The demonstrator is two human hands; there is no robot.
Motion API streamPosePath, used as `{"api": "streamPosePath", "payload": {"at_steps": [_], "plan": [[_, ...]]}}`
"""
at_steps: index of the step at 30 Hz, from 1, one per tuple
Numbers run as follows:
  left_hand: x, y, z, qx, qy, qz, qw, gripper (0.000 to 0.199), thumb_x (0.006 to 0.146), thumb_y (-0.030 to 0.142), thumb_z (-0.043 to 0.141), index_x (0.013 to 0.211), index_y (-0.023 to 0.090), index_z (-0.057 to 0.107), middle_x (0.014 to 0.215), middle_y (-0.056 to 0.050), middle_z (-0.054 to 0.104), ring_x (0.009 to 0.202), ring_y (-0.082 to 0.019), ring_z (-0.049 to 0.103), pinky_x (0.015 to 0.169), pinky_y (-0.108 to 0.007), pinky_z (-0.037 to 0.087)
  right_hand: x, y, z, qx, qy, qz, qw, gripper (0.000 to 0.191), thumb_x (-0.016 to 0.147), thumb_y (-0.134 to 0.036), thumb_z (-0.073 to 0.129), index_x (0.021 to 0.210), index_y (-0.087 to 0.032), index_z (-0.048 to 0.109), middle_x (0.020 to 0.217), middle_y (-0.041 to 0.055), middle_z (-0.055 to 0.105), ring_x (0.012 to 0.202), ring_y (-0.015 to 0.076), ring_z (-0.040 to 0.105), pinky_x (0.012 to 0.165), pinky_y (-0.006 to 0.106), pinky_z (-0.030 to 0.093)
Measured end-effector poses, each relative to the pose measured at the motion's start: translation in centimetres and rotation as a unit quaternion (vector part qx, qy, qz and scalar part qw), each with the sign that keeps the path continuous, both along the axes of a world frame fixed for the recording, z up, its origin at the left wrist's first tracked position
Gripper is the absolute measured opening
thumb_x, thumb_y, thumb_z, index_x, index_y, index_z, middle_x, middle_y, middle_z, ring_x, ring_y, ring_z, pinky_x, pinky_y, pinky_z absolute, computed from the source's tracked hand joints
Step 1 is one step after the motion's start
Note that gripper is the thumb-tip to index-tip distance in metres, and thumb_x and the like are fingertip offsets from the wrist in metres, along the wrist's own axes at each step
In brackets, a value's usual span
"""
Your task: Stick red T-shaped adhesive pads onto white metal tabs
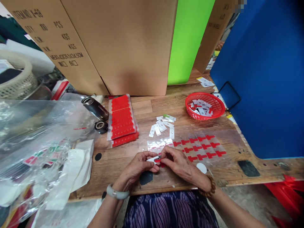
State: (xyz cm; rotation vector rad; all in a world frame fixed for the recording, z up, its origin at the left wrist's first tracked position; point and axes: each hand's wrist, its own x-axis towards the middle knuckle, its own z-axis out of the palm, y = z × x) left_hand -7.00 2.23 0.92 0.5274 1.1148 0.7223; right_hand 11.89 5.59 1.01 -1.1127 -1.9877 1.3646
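My left hand [142, 162] is closed on one end of a small white rectangular piece [151, 159]. A red sticker [157, 160] lies along its right part. The thumb and forefinger of my right hand [174, 159] pinch at the sticker's end, so that tip is hidden. Under and beside my hands lies a clear sheet [171, 142] with rows of red T-shaped stickers [197, 148]. Its left part has bare spots. Just beyond, several similar white pieces [161, 125] lie loosely piled, one with a green mark [166, 116].
A red basket [219, 107] of such pieces stands at the back right. Left are stacked red sticker sheets [121, 117], an open dark flask [97, 108], its lid [101, 127] and plastic bags [47, 136]. Cardboard [133, 47], a green panel [188, 41] and a blue panel [266, 88] rise behind.
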Motion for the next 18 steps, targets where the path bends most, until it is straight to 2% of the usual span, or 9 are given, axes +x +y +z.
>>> {"api": "streamPosePath", "payload": {"at_steps": [18], "plan": [[0.29,0.31,0.11,0.01,0.007,-0.024,1.0,0.037,0.061,0.011,0.073,0.096,0.01,0.066,0.073,-0.008,0.072,0.061,-0.013,0.067,0.063,-0.02,0.049,-0.12,-0.27,-0.3,0.016,0.001,-0.01,1.0,0.014,0.081,-0.007,0.047,0.075,-0.019,0.051,0.072,-0.003,0.053,0.067,0.0117,0.049,0.061,0.023,0.035]]}}
